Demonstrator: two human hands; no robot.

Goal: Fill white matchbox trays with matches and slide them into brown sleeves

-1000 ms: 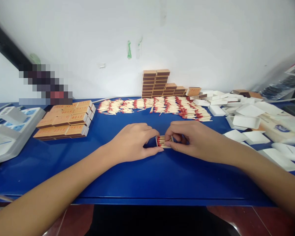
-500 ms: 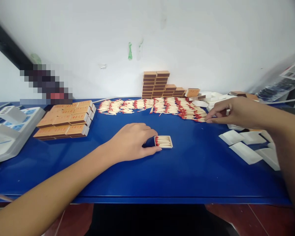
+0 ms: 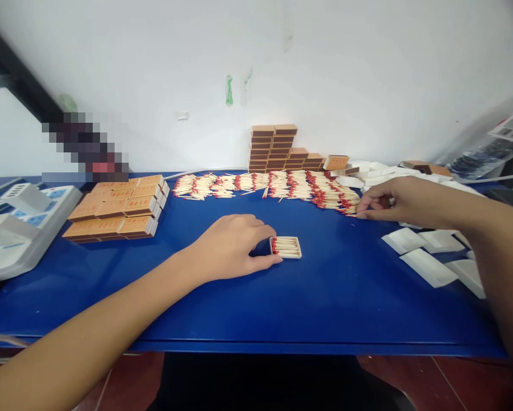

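Note:
Resting on the blue table, my left hand [image 3: 239, 246] has its thumb and forefinger around the left end of a white matchbox tray [image 3: 299, 249]. Red-headed matches [image 3: 287, 246] lie side by side inside that tray. At the right end of a long heap of loose matches [image 3: 299, 185], my right hand [image 3: 387, 200] has thumb and fingertips drawn together at the outermost matches. Whether a match is between those fingertips is too small to make out. White empty trays [image 3: 427, 267] lie below my right hand, several of them bottom up.
Filled-looking orange matchboxes [image 3: 119, 208] stand in rows at the left, beside a white power strip [image 3: 46, 228]. Brown-sided matchbox sleeves [image 3: 271, 148] are stacked against the wall. More white trays [image 3: 376, 170] and a plastic bag [image 3: 483, 158] sit at the back right.
The whole view has shifted slightly. My right hand stays at the right end of the match heap, its fingertips slightly lower there. My left hand keeps the tray in place.

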